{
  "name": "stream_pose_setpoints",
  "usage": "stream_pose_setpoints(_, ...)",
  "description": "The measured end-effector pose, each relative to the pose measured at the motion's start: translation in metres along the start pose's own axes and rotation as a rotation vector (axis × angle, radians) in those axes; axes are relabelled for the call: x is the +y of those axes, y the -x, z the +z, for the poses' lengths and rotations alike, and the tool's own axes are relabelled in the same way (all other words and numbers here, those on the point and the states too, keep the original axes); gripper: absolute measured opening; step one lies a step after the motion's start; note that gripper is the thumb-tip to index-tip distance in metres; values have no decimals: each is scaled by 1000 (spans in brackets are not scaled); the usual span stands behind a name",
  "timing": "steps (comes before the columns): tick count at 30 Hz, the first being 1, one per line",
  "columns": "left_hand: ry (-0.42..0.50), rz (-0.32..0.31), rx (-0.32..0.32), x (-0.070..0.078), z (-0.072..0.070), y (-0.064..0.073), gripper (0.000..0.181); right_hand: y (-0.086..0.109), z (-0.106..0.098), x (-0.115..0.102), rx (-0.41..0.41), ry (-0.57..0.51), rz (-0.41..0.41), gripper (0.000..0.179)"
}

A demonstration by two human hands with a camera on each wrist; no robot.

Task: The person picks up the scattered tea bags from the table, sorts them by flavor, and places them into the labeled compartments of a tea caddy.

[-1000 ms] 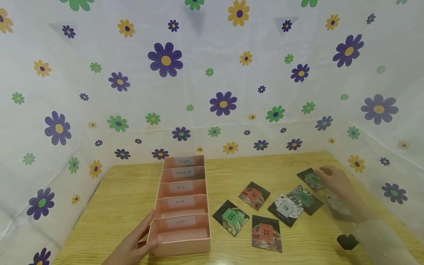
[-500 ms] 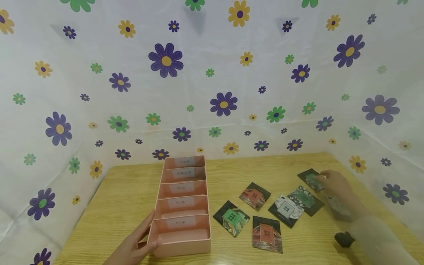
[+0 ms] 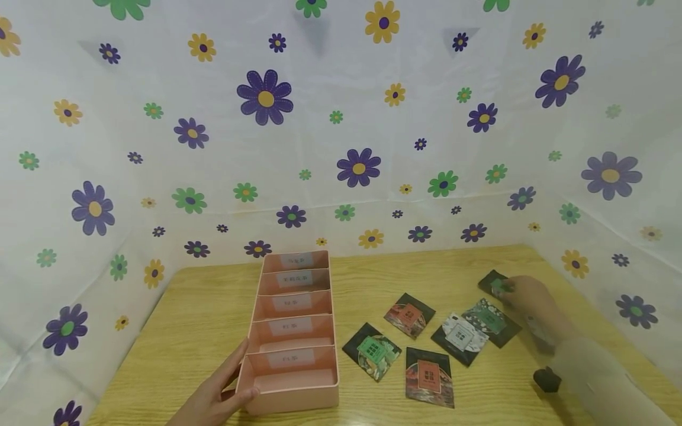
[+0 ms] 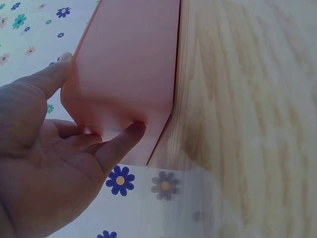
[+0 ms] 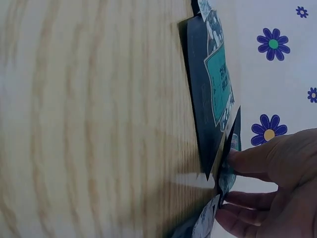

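Note:
A pink box (image 3: 288, 401) with several labelled compartments, all bare inside, stands on the table. At its near left corner my left hand (image 3: 215, 391) grips it, thumb on the front wall and fingers along the side. My right hand (image 3: 533, 299) is at the far right, pinching the edge of a dark tea sachet (image 3: 487, 285) with a green label. In the right wrist view this sachet (image 5: 228, 176) tilts up between thumb and fingers. Just left of it lies a floral sachet with a green label (image 3: 491, 322), touching a white-labelled sachet (image 3: 460, 337).
Two red-labelled sachets (image 3: 429, 377) and a bright green-labelled one (image 3: 371, 350) lie right of the box. Another sachet (image 3: 540, 334) is partly hidden under the right forearm. A black object (image 3: 547, 379) hangs at the right wrist. Flower-printed cloth (image 3: 426, 195) encloses the table.
My right hand has closed on the far green-labelled sachet and shifted slightly; the sachet's near edge has lifted. My left hand and the box have stayed in place.

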State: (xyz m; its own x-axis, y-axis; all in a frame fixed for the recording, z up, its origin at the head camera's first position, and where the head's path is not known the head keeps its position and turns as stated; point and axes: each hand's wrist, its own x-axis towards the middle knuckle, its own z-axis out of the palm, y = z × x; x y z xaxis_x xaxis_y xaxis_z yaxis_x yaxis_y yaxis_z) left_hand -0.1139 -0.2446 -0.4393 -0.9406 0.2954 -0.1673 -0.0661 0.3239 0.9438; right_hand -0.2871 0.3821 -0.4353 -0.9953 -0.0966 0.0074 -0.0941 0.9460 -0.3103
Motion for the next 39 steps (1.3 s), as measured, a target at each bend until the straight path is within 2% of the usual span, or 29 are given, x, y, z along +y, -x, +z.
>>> stream_pose_setpoints(5, -4, -9, 4, 0, 0, 0, 86, -2, 3, -4, 22, 26, -46, 36)
stream_pose_setpoints(11, -3, -9, -8, -1, 0, -1, 86, -2, 4, -10, -15, -92, 52, 46)
stream_pose_setpoints(14, 2, 5, -15, -1, -1, -1, 85, -3, 5, -10, -16, -123, 75, 45)
stream_pose_setpoints(20, 13, 30, -31, -1, -1, 0, 85, 2, 7, -11, 155, -57, 54, 35)
stream_pose_setpoints(22, 12, 30, -28, -1, -1, 0, 85, 5, 7, -15, 180, -28, 67, 38)
stream_pose_setpoints(25, 22, 25, -26, -1, -1, 0, 85, 10, 8, -23, 132, -4, 109, 51)
stream_pose_setpoints(29, 43, 20, -27, -3, 0, 0, 86, 10, 11, -25, 65, 27, 129, 57)
stream_pose_setpoints(35, 34, 19, -22, -3, 0, 0, 86, -5, 9, -14, 61, 19, 19, 42)
stream_pose_setpoints(39, 29, 14, -15, -2, 0, 0, 86, -11, 7, -11, 54, -2, -15, 49)
